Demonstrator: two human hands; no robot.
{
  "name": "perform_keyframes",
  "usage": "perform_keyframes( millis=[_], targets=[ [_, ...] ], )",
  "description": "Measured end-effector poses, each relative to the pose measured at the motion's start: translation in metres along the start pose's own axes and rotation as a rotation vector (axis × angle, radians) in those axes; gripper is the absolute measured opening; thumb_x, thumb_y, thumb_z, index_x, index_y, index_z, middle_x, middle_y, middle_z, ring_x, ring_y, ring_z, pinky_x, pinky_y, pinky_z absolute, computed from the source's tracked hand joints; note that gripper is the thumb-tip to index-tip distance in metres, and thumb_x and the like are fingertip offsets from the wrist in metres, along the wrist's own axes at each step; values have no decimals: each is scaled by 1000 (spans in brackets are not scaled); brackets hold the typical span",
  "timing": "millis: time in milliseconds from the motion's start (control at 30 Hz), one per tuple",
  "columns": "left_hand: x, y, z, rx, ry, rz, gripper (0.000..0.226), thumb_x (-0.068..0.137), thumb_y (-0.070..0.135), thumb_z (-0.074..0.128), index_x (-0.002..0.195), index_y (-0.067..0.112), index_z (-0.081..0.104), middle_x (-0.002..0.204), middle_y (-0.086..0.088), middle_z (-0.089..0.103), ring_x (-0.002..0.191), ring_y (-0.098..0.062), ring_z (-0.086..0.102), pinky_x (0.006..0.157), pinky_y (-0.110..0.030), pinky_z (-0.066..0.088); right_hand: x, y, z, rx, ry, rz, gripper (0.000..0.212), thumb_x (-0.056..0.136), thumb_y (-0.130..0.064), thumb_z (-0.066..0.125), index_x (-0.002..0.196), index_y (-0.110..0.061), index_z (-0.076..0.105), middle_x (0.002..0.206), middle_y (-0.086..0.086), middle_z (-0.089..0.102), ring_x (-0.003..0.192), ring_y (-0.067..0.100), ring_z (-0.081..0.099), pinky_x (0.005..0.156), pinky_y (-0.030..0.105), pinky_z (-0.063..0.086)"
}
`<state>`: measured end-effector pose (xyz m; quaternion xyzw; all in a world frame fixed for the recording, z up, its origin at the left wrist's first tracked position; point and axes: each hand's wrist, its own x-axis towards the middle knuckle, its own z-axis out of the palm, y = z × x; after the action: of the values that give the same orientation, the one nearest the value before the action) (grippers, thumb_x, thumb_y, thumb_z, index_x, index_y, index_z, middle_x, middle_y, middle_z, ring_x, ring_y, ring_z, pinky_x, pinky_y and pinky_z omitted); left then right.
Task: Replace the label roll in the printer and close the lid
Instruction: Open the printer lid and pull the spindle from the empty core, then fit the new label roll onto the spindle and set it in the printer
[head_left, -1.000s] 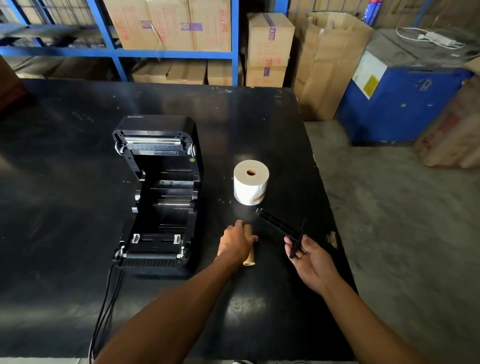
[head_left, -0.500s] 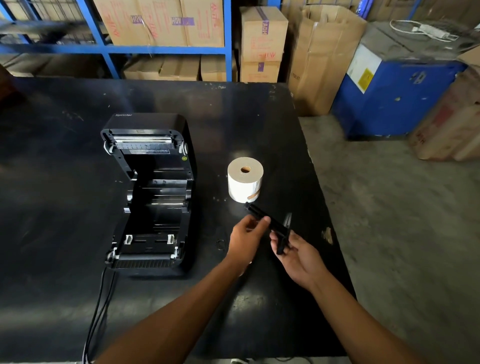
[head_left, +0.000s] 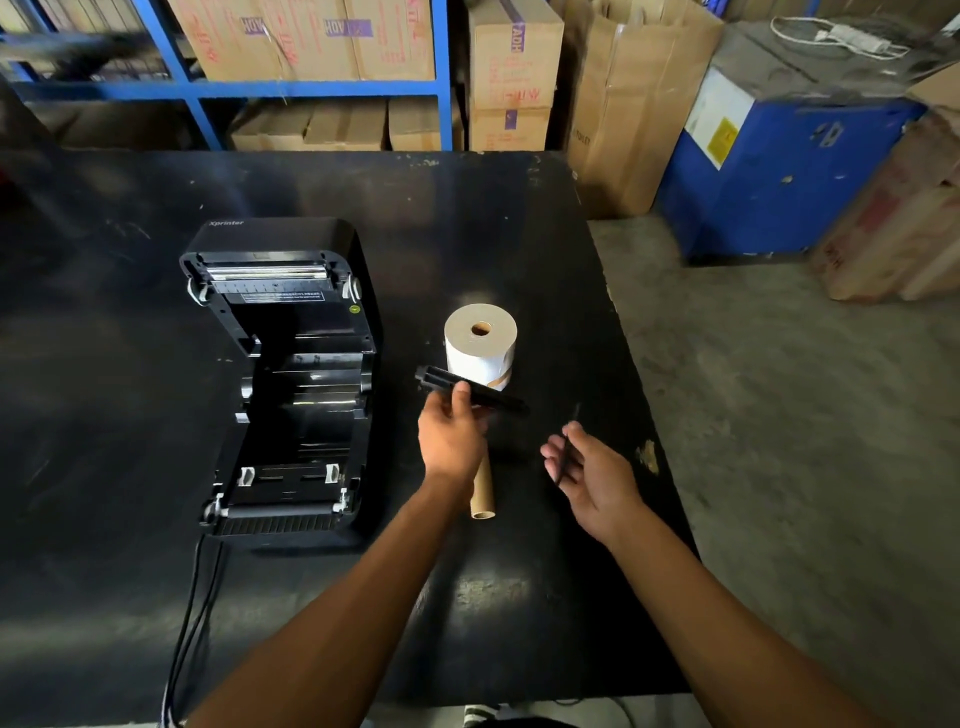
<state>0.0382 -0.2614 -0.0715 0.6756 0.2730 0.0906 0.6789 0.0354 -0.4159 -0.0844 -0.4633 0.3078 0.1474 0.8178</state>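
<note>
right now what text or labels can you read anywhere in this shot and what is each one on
"Xprinter": on the raised lid of the black printer.
"ADH": purple tape on the stacked cardboard box behind the table.
"HDV": as it seems to read, purple tape on the shelf boxes.
White print on the sticker inside the lid: too small to read.
Red scrawl on the boxes and the yellow sticker on the blue machine: unreadable.

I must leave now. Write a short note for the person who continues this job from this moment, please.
Left hand: holds the black spindle above the table.
Right hand: holds a thin black piece, probably the spindle's guide.
New label roll: stands on end right of the printer, not yet on the spindle.
Empty cardboard core: lies on the table, already out.
Printer lid open, bay empty.
Left: thread roll onto spindle, seat it, close lid.
</note>
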Motion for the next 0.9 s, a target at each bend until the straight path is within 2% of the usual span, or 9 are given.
perform_keyframes(
  millis=[67,133,200,267,333,400,533,733,900],
  targets=[
    [8,-2,-1,182,-83,-1,29,95,39,55,96,12,66,89,-10,75,83,-27,74,83,-46,59,4,0,-12,-270,115,-88,20,91,-23,66,107,-10,67,87,2,66,83,14,62,77,29,51],
    [2,-6,7,384,-248,-48,26,96,28,58,110,9,69,95,-9,76,89,-27,74,87,-42,58,8,3,-22,-573,179,-201,15,90,-26,67,102,-17,67,85,-4,64,84,12,61,69,24,49],
    [-8,-13,16,561,-370,-22,32,96,22,59,125,9,62,113,-13,72,105,-31,69,93,-38,55,13,8,-28,-826,224,-309,19,87,-31,69,102,-24,61,86,-3,61,84,15,61,72,29,52],
    [-15,-20,27,711,-451,2,42,97,21,58,136,9,51,122,-18,66,116,-34,61,96,-38,49,21,13,-31,-1023,242,-404,25,84,-33,71,104,-25,57,93,3,59,83,17,60,79,35,53],
    [-15,-25,36,839,-506,18,46,97,20,58,139,9,43,125,-22,63,120,-37,56,100,-42,48,25,15,-34,-1181,235,-464,20,85,-34,70,98,-24,58,99,2,52,83,16,56,76,31,49],
    [-14,-28,42,911,-530,6,46,95,20,60,137,10,44,127,-21,62,118,-37,59,100,-45,50,27,17,-37,-1299,213,-481,17,86,-34,69,96,-23,61,101,0,47,87,17,56,76,29,46],
    [-15,-34,45,1001,-519,-4,38,94,20,62,129,7,51,130,-20,52,115,-38,58,97,-42,51,30,23,-45,-1456,163,-490,21,91,-33,63,108,-20,66,109,6,50,99,21,55,85,32,50],
    [-22,-38,49,1028,-542,65,52,92,8,60,140,11,39,130,-21,50,114,-40,60,92,-44,53,27,27,-50,-1509,130,-587,21,94,-22,59,115,-22,61,114,3,50,105,16,51,86,26,49],
    [-21,-28,45,1101,-587,72,45,96,22,56,137,10,40,133,-19,52,118,-39,58,95,-44,52,32,18,-48,-1477,93,-455,15,91,-24,63,106,-25,60,113,2,49,104,17,54,89,30,51]
  ],
)
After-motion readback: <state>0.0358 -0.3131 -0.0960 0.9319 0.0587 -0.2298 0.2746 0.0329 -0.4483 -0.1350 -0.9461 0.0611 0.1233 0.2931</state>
